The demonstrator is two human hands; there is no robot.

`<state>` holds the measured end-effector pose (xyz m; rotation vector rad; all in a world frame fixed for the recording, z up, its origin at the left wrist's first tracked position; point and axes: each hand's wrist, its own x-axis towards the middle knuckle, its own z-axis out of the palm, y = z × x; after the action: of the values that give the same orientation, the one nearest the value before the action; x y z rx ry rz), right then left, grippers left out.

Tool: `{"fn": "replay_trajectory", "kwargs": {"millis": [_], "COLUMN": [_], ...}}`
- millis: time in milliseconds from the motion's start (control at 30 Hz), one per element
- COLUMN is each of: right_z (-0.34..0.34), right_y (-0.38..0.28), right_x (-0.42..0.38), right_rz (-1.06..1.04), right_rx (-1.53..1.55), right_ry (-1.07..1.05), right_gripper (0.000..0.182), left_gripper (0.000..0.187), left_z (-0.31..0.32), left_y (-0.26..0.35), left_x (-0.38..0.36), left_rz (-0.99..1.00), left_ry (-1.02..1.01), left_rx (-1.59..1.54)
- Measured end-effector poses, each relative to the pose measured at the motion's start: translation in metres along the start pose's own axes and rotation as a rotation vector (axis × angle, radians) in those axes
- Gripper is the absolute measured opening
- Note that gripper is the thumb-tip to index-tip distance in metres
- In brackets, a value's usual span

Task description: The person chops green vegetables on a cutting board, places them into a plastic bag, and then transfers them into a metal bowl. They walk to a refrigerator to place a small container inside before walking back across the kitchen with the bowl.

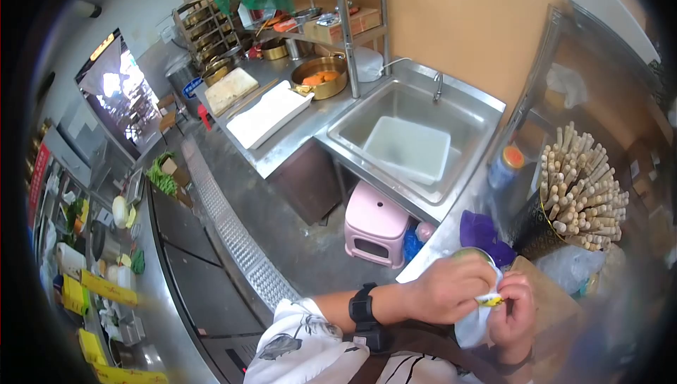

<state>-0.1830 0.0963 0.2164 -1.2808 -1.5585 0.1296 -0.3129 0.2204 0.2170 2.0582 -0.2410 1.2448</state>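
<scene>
My left hand (451, 289), with a black band on its wrist, is closed with its fingertips pinching a thin pale plastic wrapper (471, 329) that has a yellow printed patch. My right hand (513, 310) grips the same wrapper from the other side, its fingers curled in against the left fingertips. What the wrapper contains, if anything, cannot be made out. Just behind my left knuckles shows the rim of a round greenish thing (474, 252), mostly hidden by the hand. A purple cloth (485, 237) lies a little beyond my hands.
A black container (539, 232) packed with wooden-ended sticks (582, 190) stands at the right, beside an orange-lidded jar (506, 167). Ahead is a steel sink (345, 129) with a white tub (409, 148). A pink stool (377, 222) stands below it.
</scene>
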Motion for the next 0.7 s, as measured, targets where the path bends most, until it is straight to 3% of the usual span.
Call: {"fn": "replay_trajectory", "kwargs": {"millis": [200,300,400,500,567,600,700], "right_z": [0.016,0.025,0.021,0.016,0.022,0.021,0.021], "right_y": [-0.003,-0.001,-0.003,0.003,0.010,0.009,0.006], "right_x": [0.008,-0.015,-0.002,-0.003,-0.014,-0.013,-0.011], "right_rz": [-0.063,0.566,0.801,0.825,0.665,0.598,0.566], "right_rx": [-0.060,0.506,0.626,0.662,0.557,0.448,0.533], "right_ry": [-0.092,0.008,0.054,-0.096,-0.073,-0.073,-0.040], "right_gripper": [0.015,0.020,0.031,0.018,0.017,0.015,0.010], "left_gripper": [0.023,0.026,0.029,0.034,0.040,0.046,0.059], "left_z": [-0.010,-0.011,-0.015,-0.007,0.002,0.001,-0.006], "left_y": [-0.018,-0.030,-0.034,-0.049,-0.050,-0.049,-0.047], "left_x": [-0.001,-0.003,-0.010,-0.022,-0.030,-0.031,-0.037], "left_rz": [-0.101,-0.044,-0.087,-0.151,-0.271,-0.300,-0.422], "left_ry": [0.057,-0.067,-0.179,-0.196,-0.158,-0.213,-0.450], "left_rx": [0.129,0.083,0.012,-0.101,-0.154,-0.160,-0.157]}}
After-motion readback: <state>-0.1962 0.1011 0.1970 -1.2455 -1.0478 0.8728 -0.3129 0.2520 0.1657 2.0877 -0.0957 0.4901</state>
